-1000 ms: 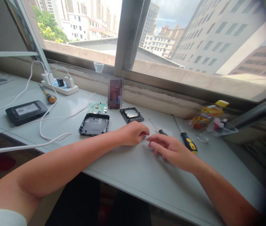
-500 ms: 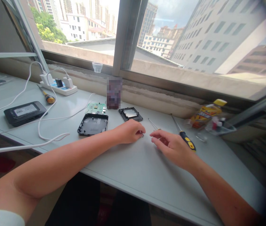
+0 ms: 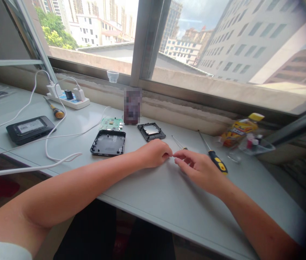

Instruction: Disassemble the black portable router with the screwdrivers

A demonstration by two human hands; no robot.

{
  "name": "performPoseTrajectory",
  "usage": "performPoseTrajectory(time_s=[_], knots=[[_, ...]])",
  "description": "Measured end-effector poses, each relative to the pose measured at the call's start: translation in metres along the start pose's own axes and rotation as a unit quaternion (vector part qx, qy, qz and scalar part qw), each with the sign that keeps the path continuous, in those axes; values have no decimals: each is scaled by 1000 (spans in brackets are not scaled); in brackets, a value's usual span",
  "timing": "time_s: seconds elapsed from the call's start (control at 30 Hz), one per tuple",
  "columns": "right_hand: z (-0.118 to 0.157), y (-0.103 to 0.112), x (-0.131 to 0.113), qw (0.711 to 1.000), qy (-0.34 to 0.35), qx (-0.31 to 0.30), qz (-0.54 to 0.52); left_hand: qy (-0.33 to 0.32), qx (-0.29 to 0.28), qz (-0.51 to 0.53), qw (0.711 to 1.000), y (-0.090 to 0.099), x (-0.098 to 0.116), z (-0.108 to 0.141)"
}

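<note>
"Two hands; holding anything?"
"Left hand [image 3: 156,154] curled, can't tell; right hand [image 3: 201,170] half-spread, empty, beside it."
"Nearest things?"
"Black cover [image 3: 151,130] just beyond the left; screwdriver [image 3: 185,148] partly hidden behind the right."

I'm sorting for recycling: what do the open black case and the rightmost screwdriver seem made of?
Open black case: probably moulded plastic, fairly matte, with rounded corners and inner posts. Rightmost screwdriver: shaft likely smooth metal, thin and grey; its chunky black-and-yellow handle perhaps plastic or rubber.
</note>
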State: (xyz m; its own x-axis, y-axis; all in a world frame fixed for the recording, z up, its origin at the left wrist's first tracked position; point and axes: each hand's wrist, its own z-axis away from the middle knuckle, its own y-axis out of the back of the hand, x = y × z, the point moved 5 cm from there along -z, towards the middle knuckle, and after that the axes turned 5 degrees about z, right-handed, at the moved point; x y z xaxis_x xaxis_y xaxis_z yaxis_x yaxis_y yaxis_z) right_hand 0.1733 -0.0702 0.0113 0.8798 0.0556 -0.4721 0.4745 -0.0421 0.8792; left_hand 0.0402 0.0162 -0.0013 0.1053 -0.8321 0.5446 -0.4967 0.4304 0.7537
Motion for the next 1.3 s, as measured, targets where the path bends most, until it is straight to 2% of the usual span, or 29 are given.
performPoseTrajectory(time_s=[0.23, 0.47, 0.7, 0.9, 1.03, 1.17, 1.3], knots=[[-1, 6, -1, 999, -7, 27, 21, 12, 10, 18, 1000, -3, 3, -2], [-2, 6, 2, 999, -11, 28, 21, 8, 4, 8, 1000, -5, 4, -1], [-3, 5, 7, 999, -14, 31, 17, -11, 6, -26, 1000, 3, 6, 1], [-1, 5, 9, 999, -23, 30, 24, 45, 50, -141, 988, 26, -4, 6], [-2, 4, 8, 999, -24, 25, 31, 94, 52, -212, 971, 35, -10, 9], [-1, 5, 8, 999, -27, 18, 31, 135, 35, -227, 964, 35, -17, 10], [0, 6, 7, 999, -29, 16, 30, 133, 34, -217, 966, 36, -23, 11]])
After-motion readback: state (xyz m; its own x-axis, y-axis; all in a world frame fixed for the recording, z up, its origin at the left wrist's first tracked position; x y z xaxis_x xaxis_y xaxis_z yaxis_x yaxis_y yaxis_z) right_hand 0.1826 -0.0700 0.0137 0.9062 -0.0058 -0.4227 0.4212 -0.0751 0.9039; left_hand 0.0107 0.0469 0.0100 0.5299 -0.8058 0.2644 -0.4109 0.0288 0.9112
